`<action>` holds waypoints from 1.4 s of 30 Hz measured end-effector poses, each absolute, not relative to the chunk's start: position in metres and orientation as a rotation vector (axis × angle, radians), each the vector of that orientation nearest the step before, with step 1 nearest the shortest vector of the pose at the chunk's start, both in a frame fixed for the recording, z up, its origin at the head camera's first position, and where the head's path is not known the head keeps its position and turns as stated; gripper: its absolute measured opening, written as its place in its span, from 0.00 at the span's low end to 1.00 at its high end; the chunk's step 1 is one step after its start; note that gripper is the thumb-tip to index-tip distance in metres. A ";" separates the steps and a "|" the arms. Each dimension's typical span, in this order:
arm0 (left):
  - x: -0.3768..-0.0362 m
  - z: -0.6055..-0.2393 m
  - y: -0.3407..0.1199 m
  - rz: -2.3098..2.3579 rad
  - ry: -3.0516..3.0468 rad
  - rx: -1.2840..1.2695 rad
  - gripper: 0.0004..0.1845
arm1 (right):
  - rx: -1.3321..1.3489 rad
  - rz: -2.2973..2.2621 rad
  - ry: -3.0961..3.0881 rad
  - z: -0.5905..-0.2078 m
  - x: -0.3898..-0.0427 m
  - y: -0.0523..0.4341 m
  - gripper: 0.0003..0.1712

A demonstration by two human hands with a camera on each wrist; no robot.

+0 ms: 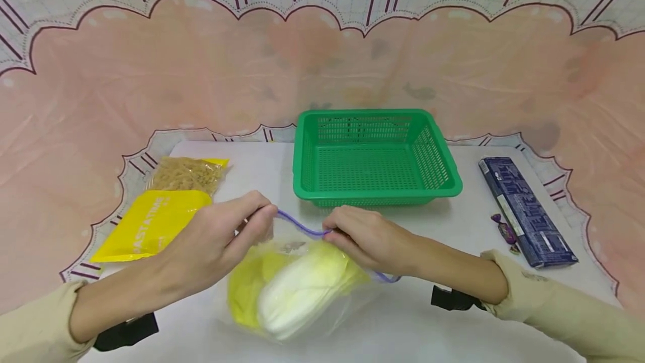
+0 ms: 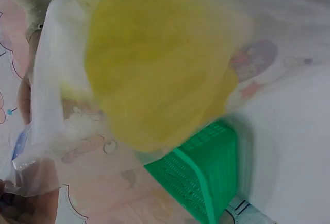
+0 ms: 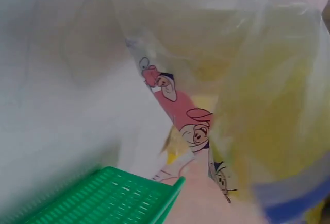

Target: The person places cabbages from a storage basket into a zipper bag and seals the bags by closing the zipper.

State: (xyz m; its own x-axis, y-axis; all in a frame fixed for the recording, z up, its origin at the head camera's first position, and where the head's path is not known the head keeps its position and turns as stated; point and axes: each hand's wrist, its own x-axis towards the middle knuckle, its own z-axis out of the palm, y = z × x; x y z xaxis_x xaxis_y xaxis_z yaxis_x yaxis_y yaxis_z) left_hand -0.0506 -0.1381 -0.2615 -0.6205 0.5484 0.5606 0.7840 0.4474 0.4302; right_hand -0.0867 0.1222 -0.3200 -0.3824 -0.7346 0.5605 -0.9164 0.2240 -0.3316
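Observation:
A clear plastic zip bag (image 1: 297,290) with a purple seal strip (image 1: 302,227) lies on the white table (image 1: 453,324), holding a pale yellow-white cabbage (image 1: 297,287). My left hand (image 1: 252,214) pinches the strip at its left end. My right hand (image 1: 342,234) pinches it near the middle. In the left wrist view the cabbage (image 2: 154,64) fills the frame through the bag (image 2: 46,131). The right wrist view shows the bag (image 3: 268,131) with cartoon prints close up.
An empty green plastic basket (image 1: 375,156) stands just behind the hands, also seen as basket (image 2: 203,175) and basket (image 3: 103,198). A yellow pasta pack (image 1: 151,223) and a clear pasta bag (image 1: 186,173) lie left. A dark blue packet (image 1: 526,212) and a small purple candy (image 1: 504,229) lie right.

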 end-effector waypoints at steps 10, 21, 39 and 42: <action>-0.048 -0.263 -0.139 -0.959 -2.305 -1.141 0.07 | 1.406 1.066 -2.244 -0.323 -0.079 0.127 0.11; -0.046 -0.263 -0.142 -0.927 -2.280 -1.130 0.11 | 1.338 0.891 -2.115 -0.329 -0.087 0.124 0.15; -0.040 -0.277 -0.150 -1.026 -2.295 -1.062 0.07 | 1.402 0.674 -1.993 -0.338 -0.091 0.118 0.19; -0.039 -0.278 -0.151 -1.021 -2.314 -1.050 0.07 | 1.442 0.740 -1.978 -0.338 -0.092 0.118 0.20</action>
